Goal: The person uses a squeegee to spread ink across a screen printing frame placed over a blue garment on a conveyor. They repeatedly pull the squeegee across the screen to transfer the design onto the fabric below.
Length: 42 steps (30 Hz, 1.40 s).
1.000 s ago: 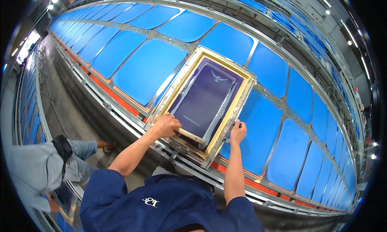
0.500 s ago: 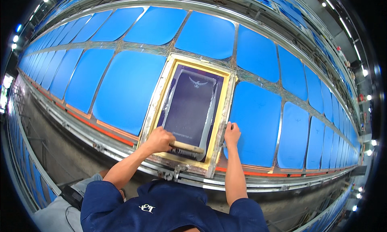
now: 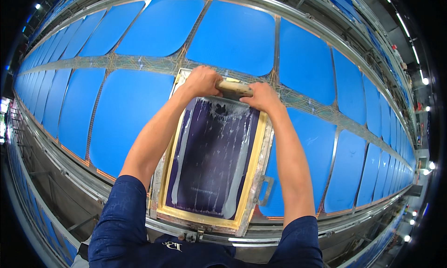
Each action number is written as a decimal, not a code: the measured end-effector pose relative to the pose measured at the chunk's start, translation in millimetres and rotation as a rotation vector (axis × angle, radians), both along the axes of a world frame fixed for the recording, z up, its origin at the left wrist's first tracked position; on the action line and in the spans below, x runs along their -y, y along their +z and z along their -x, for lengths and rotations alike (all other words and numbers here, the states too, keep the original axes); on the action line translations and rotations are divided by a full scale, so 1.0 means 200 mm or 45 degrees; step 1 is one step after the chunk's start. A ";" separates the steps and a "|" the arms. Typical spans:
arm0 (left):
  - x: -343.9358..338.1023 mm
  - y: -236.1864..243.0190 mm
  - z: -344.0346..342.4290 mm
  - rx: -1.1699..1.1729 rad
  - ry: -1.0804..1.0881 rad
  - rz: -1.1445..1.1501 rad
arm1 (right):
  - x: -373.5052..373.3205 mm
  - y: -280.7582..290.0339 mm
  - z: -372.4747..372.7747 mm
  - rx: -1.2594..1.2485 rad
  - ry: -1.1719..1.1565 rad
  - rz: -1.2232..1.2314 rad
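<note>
The worktop (image 3: pixel 139 63) is a very long table that bends across the view, with a metal rail (image 3: pixel 321 22) along its far edge and another rail (image 3: pixel 260 241) along its near edge. Past the far edge stands a rack (image 3: pixel 349 12) with blue sheets, under ceiling lights (image 3: pixel 402 23) at the upper right. Off the near edge, at the lower left, a strip of floor (image 3: pixel 65 193) separates the worktop from a second rack (image 3: pixel 28 193).

Two rows of flat blue panels (image 3: pixel 135 114) with rounded corners cover the worktop, and a bare, line-marked band runs between them lengthwise. A screen frame (image 3: pixel 263 163) lies across the near row; its near end reaches the near-edge rail, its far end the bare band. Blue panels lie on both sides of it. A metal handle (image 3: pixel 266 190) juts from its right side, close to the near edge.

Inside the frame's yellow border (image 3: pixel 251 175) is a dark purple mesh (image 3: pixel 209 151). Pale ink (image 3: pixel 235 198) lies in thick trails down both sides, with thin streaks between and a smear at the far end. There a squeegee (image 3: pixel 236 88) stands crosswise, the left hand (image 3: pixel 203 81) gripping its left end, the right hand (image 3: pixel 264 98) its right end.
</note>
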<state>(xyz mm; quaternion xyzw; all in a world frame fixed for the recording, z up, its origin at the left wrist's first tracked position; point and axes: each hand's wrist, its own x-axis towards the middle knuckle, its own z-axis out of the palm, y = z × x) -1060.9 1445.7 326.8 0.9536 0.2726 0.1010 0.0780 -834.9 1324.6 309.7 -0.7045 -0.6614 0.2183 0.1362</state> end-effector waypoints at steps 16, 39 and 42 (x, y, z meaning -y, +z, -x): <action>1.74 -0.06 1.05 -0.010 -0.059 0.150 | 1.73 -0.07 1.02 -0.016 0.199 -0.111; 0.04 -0.06 0.04 -0.057 -0.012 -0.034 | 0.03 0.02 0.05 -0.134 -0.100 0.129; 0.20 -0.07 0.11 -0.035 0.052 0.037 | 0.18 -0.02 0.14 -0.037 -0.037 -0.001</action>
